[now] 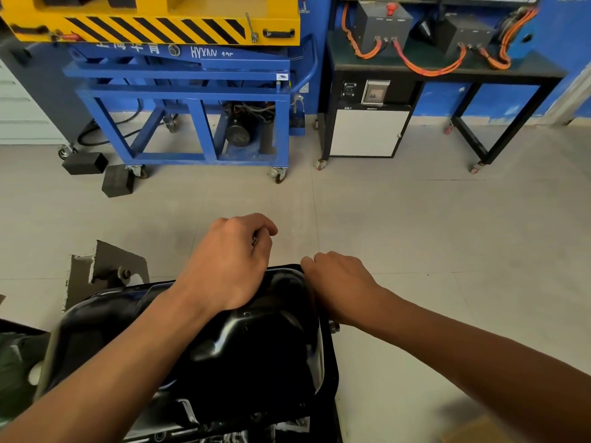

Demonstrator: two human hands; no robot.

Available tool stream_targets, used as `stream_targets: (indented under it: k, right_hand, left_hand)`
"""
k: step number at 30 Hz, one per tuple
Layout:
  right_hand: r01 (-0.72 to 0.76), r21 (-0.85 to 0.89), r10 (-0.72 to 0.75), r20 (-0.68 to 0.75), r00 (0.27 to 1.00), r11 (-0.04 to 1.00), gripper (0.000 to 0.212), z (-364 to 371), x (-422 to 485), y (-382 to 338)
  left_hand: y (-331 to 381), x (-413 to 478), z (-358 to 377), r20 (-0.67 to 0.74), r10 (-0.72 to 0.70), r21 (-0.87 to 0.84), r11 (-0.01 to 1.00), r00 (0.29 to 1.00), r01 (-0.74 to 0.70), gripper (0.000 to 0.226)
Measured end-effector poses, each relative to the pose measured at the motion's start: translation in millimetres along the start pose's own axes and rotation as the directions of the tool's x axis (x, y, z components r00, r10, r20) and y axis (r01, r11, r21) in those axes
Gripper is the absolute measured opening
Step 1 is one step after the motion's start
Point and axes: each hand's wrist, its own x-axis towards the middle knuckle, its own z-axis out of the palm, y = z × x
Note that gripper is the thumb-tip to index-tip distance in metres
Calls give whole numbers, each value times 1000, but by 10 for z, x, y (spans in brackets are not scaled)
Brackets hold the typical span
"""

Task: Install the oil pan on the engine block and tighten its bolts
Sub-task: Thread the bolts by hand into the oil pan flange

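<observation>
the black oil pan (256, 346) sits low in the middle of the view, its deep side up. the left hand (230, 260) is above its far end, fingers curled around a small metal piece (255, 241). the right hand (339, 282) is at the far right rim with fingers bent down; if it pinches something i cannot tell.

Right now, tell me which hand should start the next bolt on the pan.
Right, probably: the right hand is at the far rim of the pan; the left hand, above it, grips something small and metal.
</observation>
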Motion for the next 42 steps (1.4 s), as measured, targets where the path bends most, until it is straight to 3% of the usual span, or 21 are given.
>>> stream_targets:
  k: [25, 42]
  right_hand:
    - [227, -77, -217, 118, 969, 971, 17, -319, 20, 75]
    - [209, -79, -195, 159, 968, 975, 23, -303, 46, 74]
  left_hand:
    - [-6, 3, 6, 5, -10, 2, 1000, 1000, 10, 26]
    - [4, 7, -2, -1, -7, 1, 1000, 1000, 7, 26]
